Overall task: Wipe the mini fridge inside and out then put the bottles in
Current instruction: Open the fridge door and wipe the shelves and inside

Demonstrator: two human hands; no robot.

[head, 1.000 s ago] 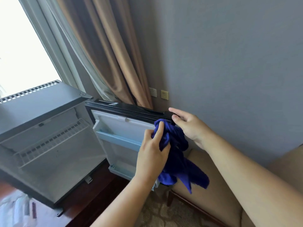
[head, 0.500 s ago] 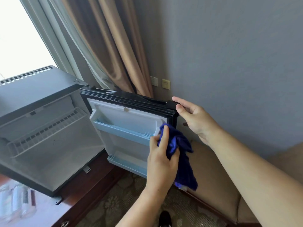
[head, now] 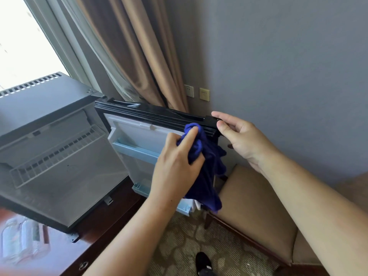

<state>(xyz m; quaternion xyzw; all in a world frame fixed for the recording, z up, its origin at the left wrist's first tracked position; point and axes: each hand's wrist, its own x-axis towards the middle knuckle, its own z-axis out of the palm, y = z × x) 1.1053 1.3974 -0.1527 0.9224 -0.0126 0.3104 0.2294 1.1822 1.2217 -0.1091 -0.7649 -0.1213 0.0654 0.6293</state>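
1. We see the grey metal mini fridge [head: 49, 160] standing on the dark wooden table [head: 95, 228], its white-lined door [head: 137, 136] open;
2. our left hand [head: 175, 170] has its grip curled round the bunched dark blue cloth [head: 205, 176], at the door's top edge;
3. our right hand [head: 239, 136] pinches the door's top corner;
4. blurred clear plastic bottles [head: 20, 242] lie on the table, beside the fridge.

the mini fridge [head: 49, 156] is a grey box that stands on the dark wood bench [head: 95, 242], open, with a white wire shelf across its pale inside. its door [head: 137, 134] is swung wide, black at the rim, white within, with two pale blue racks. the right hand [head: 239, 136] pinches the door's top outer corner. the blue cloth [head: 205, 162], bunched in the left hand [head: 175, 168], presses against the door's upper edge and hangs down its free side. the bottles [head: 20, 242], clear and blurred, lie on the bench before the fridge.
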